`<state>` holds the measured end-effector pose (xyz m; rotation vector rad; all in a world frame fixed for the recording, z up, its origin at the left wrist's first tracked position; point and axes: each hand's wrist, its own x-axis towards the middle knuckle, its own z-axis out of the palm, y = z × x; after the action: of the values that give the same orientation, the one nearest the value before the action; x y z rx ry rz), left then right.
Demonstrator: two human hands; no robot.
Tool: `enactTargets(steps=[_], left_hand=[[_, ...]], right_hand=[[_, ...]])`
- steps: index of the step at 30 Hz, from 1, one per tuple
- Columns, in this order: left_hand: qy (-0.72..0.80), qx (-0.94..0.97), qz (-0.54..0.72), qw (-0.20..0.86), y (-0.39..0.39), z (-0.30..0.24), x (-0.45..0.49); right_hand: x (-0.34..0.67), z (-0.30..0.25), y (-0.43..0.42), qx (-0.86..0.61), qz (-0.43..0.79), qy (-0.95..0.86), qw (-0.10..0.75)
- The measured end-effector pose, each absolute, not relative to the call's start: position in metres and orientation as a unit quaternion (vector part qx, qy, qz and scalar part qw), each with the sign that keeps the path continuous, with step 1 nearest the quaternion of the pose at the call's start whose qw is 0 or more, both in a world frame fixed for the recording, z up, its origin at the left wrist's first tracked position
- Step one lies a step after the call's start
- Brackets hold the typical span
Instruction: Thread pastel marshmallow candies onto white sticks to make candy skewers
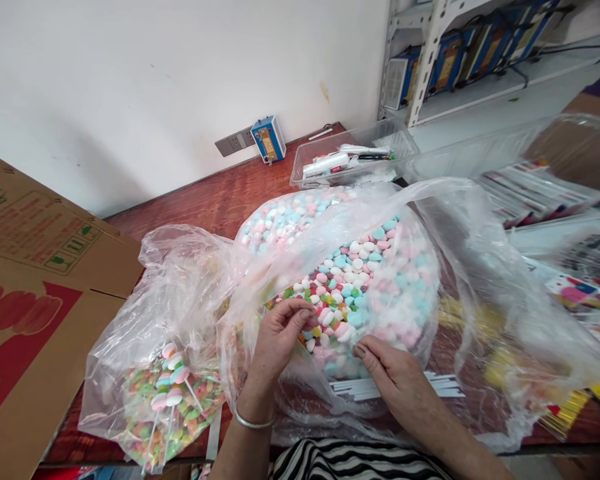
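My left hand (283,333) is over the candy pile with thumb and forefinger pinched together. Whatever is between those fingertips is too small to tell from the sweets behind. My right hand (395,373) is closed at the near side of the pile, thumb against curled fingers; its contents are hidden. Around both hands lies a large clear plastic bag (300,233) full of pastel candies (357,257) in pink, white and blue, with small multicoloured gummies (313,290) among them. White sticks (357,389) lie beneath the right hand.
At the left, several candy lollipops (174,380) rest on a bag of gummies (195,410), beside a cardboard box (45,267). Behind are a clear plastic tray (300,175) and a small blue device (269,140). Packets (540,190) and a metal shelf (423,73) stand right.
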<state>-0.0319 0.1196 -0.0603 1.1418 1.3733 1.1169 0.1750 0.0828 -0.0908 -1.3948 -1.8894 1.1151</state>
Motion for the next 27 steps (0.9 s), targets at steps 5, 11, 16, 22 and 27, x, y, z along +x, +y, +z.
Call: enactTargets(steps=[5, 11, 16, 22, 27], left_hand=[[0.666, 0.497, 0.456, 0.319, 0.129, -0.060, -0.062], [0.683, 0.640, 0.316, 0.153, 0.132, -0.060, -0.080], [0.683, 0.688, 0.200, 0.142, 0.126, -0.060, -0.079], [0.715, 0.648, 0.213, 0.155, 0.123, -0.065, -0.074], [0.658, 0.521, 0.387, 0.380, 0.124, -0.059, -0.065]], right_hand=[[0.182, -0.086, 0.087, -0.522, 0.413, -0.685, 0.295], [0.184, -0.083, 0.090, -0.529, 0.408, -0.681, 0.300], [0.183, -0.086, 0.089, -0.519, 0.416, -0.689, 0.287], [0.178, -0.087, 0.086, -0.501, 0.430, -0.702, 0.267], [0.170, -0.087, 0.083, -0.485, 0.427, -0.721, 0.249]])
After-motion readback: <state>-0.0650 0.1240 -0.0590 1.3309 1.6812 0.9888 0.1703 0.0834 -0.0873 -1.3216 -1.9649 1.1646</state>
